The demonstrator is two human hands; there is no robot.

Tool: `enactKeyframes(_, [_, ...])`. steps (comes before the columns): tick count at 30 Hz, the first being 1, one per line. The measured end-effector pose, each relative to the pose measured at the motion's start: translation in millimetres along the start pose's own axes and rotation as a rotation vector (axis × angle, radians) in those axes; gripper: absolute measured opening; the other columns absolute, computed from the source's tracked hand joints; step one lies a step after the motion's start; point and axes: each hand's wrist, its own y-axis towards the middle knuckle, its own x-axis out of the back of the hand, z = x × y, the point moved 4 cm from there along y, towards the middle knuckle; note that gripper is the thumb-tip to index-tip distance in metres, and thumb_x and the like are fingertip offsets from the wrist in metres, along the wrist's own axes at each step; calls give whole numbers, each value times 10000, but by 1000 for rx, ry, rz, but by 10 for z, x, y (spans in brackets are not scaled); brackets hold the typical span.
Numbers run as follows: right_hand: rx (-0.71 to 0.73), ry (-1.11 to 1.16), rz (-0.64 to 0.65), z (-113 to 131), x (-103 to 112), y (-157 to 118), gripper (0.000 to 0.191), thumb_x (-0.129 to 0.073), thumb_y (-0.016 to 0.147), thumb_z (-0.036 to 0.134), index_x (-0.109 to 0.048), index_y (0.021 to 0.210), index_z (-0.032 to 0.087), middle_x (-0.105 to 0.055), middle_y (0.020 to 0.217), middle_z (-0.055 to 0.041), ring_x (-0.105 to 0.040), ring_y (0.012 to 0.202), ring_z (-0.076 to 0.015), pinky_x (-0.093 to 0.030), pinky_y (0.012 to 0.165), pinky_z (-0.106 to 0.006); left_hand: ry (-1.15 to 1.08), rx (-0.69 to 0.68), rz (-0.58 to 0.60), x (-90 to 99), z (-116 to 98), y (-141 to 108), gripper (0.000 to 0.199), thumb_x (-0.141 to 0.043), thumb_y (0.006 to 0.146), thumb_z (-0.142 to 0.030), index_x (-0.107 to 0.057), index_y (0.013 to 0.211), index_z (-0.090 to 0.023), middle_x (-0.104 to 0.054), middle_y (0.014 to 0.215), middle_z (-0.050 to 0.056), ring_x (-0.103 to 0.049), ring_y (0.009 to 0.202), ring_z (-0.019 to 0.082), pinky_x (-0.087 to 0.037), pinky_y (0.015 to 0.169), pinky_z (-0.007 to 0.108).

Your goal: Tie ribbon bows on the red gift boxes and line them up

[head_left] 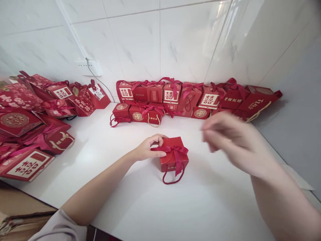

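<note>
While the left hand point(145, 149) held the red box point(173, 142) by its left side on the white table point(140, 204), the right hand point(229, 139) hung apart, kinda curled, too blurry to tell if it had anything.

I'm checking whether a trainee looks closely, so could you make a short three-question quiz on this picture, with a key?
1. Which of the person's hands touches the square-cornered red cardboard box on the glossy white tabletop?
2. True or false: the person's right hand is touching that box.
3. What is tied in a bow over it? a) gold cord; b) crimson fabric ribbon; c) white string.

Key: 1. The left hand. 2. False. 3. b.
</note>
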Motion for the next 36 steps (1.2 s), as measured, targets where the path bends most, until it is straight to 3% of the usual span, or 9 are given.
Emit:
enactKeyframes(2, [-21,-29,101,-75,-146,116,197,-493,972,366,-639,926,242,-664,965,-47,-626,795,-184,-515,669,-327,26,2,1,-5,-17,3,377,-782,724,-353,-459,771,-165,-512,1307,144,-553,1150,258,-417,1016,428])
enactKeyframes(6, [-103,35,218,-308,-364,296,263,-468,963,429,-632,900,234,-648,1100,-47,-615,970,-208,-496,814,-359,42,-6,3,17,-31,3,331,-800,706,-330,-526,776,-158,-490,1336,142,-542,1186,269,-402,1050,444])
enactKeyframes(10, [-183,70,419,-424,-443,280,319,-548,900,529,-641,842,230,-624,1226,-51,-597,1086,-238,-464,941,-420,-47,7,11,34,-34,-7,263,-766,751,-321,-569,768,-148,-484,1345,128,-540,1199,271,-420,1040,433])
enactKeyframes(14, [-180,141,560,-412,-469,227,272,-660,829,513,-673,826,242,-550,1381,-60,-528,1247,-285,-423,1024,-473,-144,41,3,41,-34,-3,318,-613,875,-388,-563,691,-135,-492,1348,118,-542,1190,283,-437,1011,434])
enactKeyframes(17, [-206,235,561,-427,-494,238,214,-660,845,464,-700,857,254,-473,1475,-56,-428,1368,-288,-355,1097,-495,-119,4,17,35,-60,6,386,-503,930,-423,-587,687,-135,-515,1328,118,-520,1207,292,-393,1056,450])
enactKeyframes(20, [-249,363,520,-466,-524,269,218,-646,862,449,-709,859,240,-425,1518,-57,-422,1379,-288,-337,1114,-502,-87,39,49,21,-72,3,353,-545,907,-426,-613,713,-139,-490,1357,110,-523,1195,291,-380,1067,445])
enactKeyframes(26, [-292,608,543,-500,-625,290,288,-619,878,496,-729,954,241,-537,1432,-62,-456,1352,-276,-285,1153,-488,-144,96,37,17,-48,2,358,-579,892,-401,-560,658,-132,-480,1387,94,-561,1146,264,-413,1018,401])
enactKeyframes(32, [-244,612,612,-531,-753,292,366,-614,874,533,-651,762,186,-541,1404,-63,-547,1224,-238,-391,1073,-418,-91,82,-34,19,-42,45,440,-478,947,-416,-555,616,-137,-552,1311,91,-541,1128,244,-377,1023,377])
enactKeyframes(36, [-239,550,629,-615,-822,295,384,-606,868,548,-618,741,185,-594,1316,-68,-594,1125,-229,-449,989,-394,-109,103,-22,18,-41,41,390,-527,923,-404,-555,638,-138,-553,1302,88,-548,1106,233,-400,987,359])
